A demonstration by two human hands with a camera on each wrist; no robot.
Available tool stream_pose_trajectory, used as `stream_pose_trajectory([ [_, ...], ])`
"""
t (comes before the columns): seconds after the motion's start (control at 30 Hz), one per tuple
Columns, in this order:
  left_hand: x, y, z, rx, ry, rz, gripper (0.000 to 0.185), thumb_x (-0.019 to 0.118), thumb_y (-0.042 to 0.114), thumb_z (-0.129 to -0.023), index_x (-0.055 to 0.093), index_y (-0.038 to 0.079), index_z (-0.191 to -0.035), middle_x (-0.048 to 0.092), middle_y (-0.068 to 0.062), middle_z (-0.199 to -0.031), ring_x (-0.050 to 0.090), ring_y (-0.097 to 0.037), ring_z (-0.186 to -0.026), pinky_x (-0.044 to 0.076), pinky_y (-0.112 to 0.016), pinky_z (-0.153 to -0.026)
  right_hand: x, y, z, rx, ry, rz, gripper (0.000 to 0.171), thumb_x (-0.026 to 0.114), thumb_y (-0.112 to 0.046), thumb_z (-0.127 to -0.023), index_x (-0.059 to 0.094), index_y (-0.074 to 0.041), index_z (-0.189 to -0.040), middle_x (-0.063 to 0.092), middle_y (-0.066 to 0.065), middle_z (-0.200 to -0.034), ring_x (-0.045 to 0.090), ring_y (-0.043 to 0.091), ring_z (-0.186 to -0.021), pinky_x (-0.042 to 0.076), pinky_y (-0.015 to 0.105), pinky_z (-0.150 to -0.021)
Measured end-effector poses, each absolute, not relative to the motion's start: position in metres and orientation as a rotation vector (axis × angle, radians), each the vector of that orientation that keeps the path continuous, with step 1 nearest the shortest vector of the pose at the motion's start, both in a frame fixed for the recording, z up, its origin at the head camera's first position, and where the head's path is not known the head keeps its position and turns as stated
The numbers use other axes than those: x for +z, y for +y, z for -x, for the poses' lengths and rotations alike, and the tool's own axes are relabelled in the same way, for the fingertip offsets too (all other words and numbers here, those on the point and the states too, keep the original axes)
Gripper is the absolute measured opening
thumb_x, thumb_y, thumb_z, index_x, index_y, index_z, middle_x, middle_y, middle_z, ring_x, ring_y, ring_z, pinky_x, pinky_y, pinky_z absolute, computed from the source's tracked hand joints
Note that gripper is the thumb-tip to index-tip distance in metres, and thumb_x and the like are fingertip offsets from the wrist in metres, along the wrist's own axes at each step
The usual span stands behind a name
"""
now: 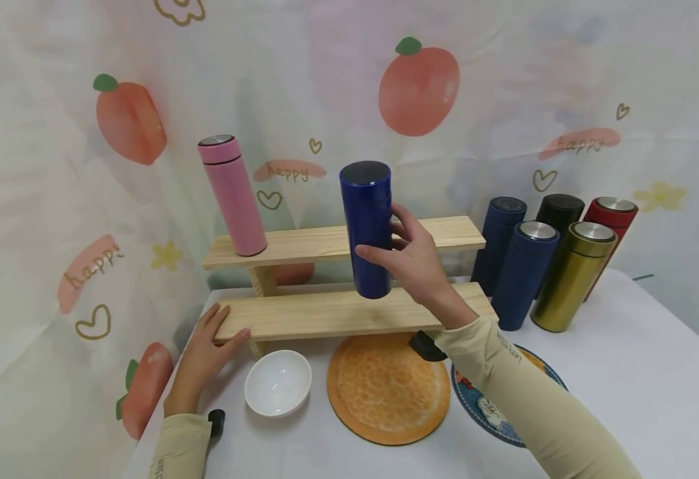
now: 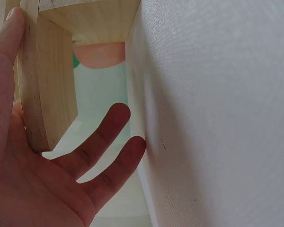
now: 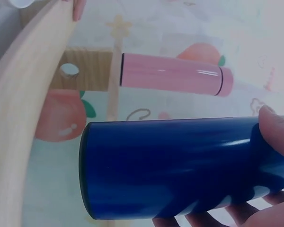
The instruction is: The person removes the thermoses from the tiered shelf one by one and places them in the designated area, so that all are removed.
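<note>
Two hands were in view, each occupied. The right hand (image 1: 412, 256) was wrapped around the middle of a blue flask (image 1: 367, 229), thumb at the front and fingers behind, holding it upright just above the lower plank (image 1: 325, 311) of a two-tier wooden shelf (image 1: 331, 241); whether its base touched the wood could not be told. The left hand (image 1: 208, 346) lay flat with straight fingers against the left end of that lower plank, thumb pressed on its front edge. The flask appeared rigid and glossy, judged likely metal, moderately heavy and slippery under a loose grip; a mid-body hold as shown seemed soundest. A pink flask (image 1: 232, 196) stood on the upper plank, left of the blue one and well apart. Five further flasks (image 1: 550, 263) stood grouped on the table (image 1: 625, 372) right of the shelf. A white bowl (image 1: 277, 382) and an orange mat (image 1: 388, 389) lay in front.
</note>
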State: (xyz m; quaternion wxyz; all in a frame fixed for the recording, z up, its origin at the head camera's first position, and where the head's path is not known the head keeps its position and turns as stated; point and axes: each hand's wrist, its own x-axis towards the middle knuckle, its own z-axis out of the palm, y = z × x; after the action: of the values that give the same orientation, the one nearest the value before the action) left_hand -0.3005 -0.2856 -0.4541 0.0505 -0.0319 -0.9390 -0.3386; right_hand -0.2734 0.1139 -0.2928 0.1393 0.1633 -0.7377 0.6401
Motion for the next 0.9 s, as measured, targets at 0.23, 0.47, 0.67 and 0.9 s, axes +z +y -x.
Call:
stream_pose_trajectory([
  [0.23, -0.452, -0.285, 0.299, -1.048, -2.85, 0.111, 0.095, 0.068, 0.059, -0.101, 0.03, 0.005, -0.169, 0.012, -0.019, -0.177, 0.014, -0.048, -0.16, 0.02, -0.067, -0.124, -0.305, 0.143, 0.251, 1.813, -2.253, -0.359, 0.089, 0.081, -0.022, -0.097, 0.029, -0.016, -0.169, 0.05, 0.021, -0.158, 0.054, 0.044, -0.14, 0.041, 0.068, -0.113],
  [0.47, -0.45, -0.284, 0.297, -1.055, -2.869, 0.101, 0.095, 0.068, 0.06, -0.101, 0.028, 0.008, -0.17, 0.009, -0.018, -0.178, 0.013, -0.047, -0.161, 0.02, -0.066, -0.125, -0.315, 0.175, 0.23, 1.717, -2.334, -0.249, 0.091, 0.081, -0.027, -0.097, 0.027, -0.013, -0.169, 0.047, 0.023, -0.161, 0.05, 0.048, -0.143, 0.039, 0.071, -0.113],
  [0.67, -0.449, -0.283, 0.296, -1.041, -2.881, 0.106, 0.096, 0.067, 0.06, -0.101, 0.028, 0.006, -0.169, 0.01, -0.019, -0.178, 0.013, -0.048, -0.16, 0.019, -0.067, -0.124, -0.323, 0.2, 0.214, 1.633, -2.391, -0.162, 0.094, 0.081, -0.029, -0.097, 0.024, -0.013, -0.17, 0.042, 0.026, -0.164, 0.045, 0.052, -0.145, 0.038, 0.074, -0.112],
  [0.9, -0.451, -0.285, 0.297, -1.024, -2.892, 0.096, 0.097, 0.067, 0.062, -0.1, 0.028, 0.006, -0.169, 0.01, -0.019, -0.178, 0.013, -0.048, -0.16, 0.02, -0.068, -0.124, -0.33, 0.228, 0.197, 1.577, -2.381, -0.092, 0.095, 0.079, -0.026, -0.099, 0.02, -0.011, -0.171, 0.039, 0.031, -0.163, 0.045, 0.058, -0.142, 0.041, 0.076, -0.107],
])
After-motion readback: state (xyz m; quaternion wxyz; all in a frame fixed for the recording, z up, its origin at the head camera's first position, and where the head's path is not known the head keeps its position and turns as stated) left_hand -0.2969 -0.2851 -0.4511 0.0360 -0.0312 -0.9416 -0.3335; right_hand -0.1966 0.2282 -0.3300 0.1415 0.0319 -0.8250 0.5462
